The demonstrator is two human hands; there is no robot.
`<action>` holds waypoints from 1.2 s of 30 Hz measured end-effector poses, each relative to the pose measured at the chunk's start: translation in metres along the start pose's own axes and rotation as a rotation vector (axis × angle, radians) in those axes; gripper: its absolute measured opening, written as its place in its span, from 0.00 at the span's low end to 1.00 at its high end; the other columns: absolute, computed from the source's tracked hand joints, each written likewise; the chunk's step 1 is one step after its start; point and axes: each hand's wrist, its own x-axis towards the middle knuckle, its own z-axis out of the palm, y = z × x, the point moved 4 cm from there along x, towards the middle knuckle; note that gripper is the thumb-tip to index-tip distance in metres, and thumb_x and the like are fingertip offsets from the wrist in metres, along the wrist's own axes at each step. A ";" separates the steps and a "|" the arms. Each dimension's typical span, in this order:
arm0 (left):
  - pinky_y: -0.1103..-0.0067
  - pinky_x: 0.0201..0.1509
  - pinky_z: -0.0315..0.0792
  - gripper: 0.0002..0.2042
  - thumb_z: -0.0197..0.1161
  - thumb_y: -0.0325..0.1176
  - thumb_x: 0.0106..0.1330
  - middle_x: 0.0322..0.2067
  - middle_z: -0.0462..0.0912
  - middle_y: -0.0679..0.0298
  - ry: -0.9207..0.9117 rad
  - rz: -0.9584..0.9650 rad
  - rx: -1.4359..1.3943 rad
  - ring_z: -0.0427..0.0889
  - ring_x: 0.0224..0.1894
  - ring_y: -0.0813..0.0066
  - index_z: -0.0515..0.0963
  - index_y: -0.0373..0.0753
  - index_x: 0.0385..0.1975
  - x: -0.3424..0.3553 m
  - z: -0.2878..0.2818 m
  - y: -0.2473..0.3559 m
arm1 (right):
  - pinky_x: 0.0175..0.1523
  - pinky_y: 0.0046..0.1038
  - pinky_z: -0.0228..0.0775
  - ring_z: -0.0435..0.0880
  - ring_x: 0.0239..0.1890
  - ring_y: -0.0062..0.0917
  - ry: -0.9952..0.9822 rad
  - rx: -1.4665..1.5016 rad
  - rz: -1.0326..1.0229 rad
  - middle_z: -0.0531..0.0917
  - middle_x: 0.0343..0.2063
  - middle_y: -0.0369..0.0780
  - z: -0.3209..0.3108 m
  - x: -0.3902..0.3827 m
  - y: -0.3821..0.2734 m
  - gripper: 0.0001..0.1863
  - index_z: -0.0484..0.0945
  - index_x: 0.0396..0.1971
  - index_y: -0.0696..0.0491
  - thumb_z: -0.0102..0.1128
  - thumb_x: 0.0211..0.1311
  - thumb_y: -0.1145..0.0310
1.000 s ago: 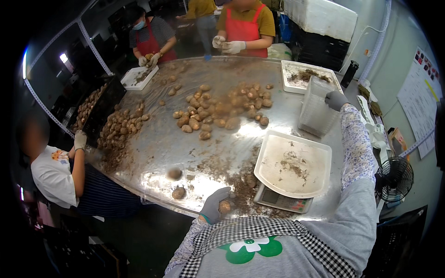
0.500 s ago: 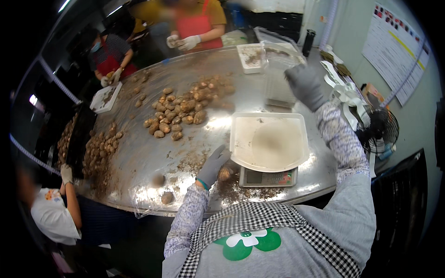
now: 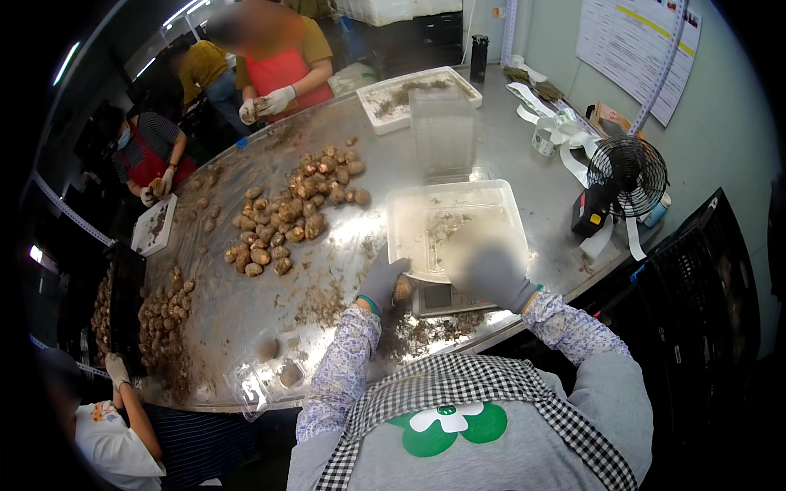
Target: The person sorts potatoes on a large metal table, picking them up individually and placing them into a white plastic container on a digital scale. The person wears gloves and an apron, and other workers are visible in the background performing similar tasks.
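Note:
My left hand, in a grey glove, is curled round a small brown taro at the left edge of a white tray. The tray rests on a digital scale, whose front is partly covered by my right hand. Over the tray's front right part is my gloved right hand, its fingers smeared by blur. Faint edges of a clear plastic box show inside the tray. Behind the tray stands a stack of clear plastic boxes.
A heap of taros lies left of centre on the metal table. A clear box and loose taros sit at the front edge. A fan stands right. Co-workers line the far and left sides.
My right hand has come down from beside the stack of clear boxes to the tray. Clear box edges now show in the tray. My left hand has moved closer to the tray with the taro.

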 end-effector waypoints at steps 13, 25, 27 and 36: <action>0.78 0.28 0.77 0.22 0.59 0.36 0.64 0.38 0.79 0.58 0.136 0.037 -0.278 0.81 0.28 0.74 0.71 0.33 0.55 -0.007 0.038 0.116 | 0.50 0.33 0.70 0.80 0.42 0.35 0.444 0.245 0.363 0.83 0.38 0.42 -0.077 -0.015 -0.009 0.12 0.80 0.41 0.56 0.62 0.55 0.76; 0.80 0.47 0.74 0.12 0.58 0.27 0.64 0.41 0.82 0.59 0.603 0.453 0.219 0.80 0.41 0.75 0.78 0.33 0.47 0.010 -0.053 0.060 | 0.46 0.33 0.70 0.79 0.38 0.33 0.252 0.398 0.385 0.83 0.33 0.39 -0.039 -0.063 -0.051 0.02 0.79 0.24 0.54 0.64 0.53 0.74; 0.74 0.45 0.75 0.16 0.62 0.33 0.61 0.40 0.82 0.56 0.496 0.286 0.535 0.81 0.39 0.67 0.78 0.34 0.47 -0.013 -0.062 0.040 | 0.47 0.34 0.70 0.79 0.38 0.34 0.236 0.436 0.395 0.83 0.34 0.39 -0.026 -0.061 -0.062 0.01 0.80 0.26 0.54 0.63 0.53 0.73; 0.64 0.49 0.71 0.18 0.60 0.51 0.59 0.42 0.82 0.54 0.131 -0.152 1.252 0.79 0.46 0.53 0.80 0.46 0.43 -0.044 -0.009 -0.024 | 0.43 0.37 0.71 0.80 0.36 0.37 -0.117 0.566 0.141 0.82 0.35 0.42 0.039 -0.012 -0.104 0.11 0.80 0.41 0.50 0.58 0.59 0.67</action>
